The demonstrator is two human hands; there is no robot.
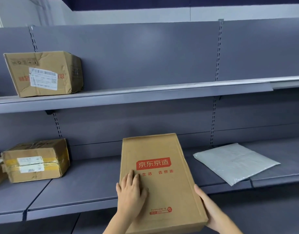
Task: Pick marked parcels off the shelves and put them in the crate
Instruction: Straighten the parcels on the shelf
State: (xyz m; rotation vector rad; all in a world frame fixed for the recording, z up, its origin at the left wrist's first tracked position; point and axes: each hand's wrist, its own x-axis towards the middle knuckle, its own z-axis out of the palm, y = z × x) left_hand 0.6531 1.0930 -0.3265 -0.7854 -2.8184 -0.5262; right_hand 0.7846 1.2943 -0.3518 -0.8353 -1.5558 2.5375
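On two shelves sit three cardboard boxes (44, 74) and one white mailer (234, 162); both hands (131, 194) grasp one box.

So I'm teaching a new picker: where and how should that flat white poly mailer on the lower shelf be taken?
Take the white poly mailer by its near corner, coming from the front. It lies flat and skewed on the lower shelf, and that corner juts past the front edge, so fingers can probably slip under and the thumb pinch on top. Its top is flat and looks soft, with no ridge to catch.
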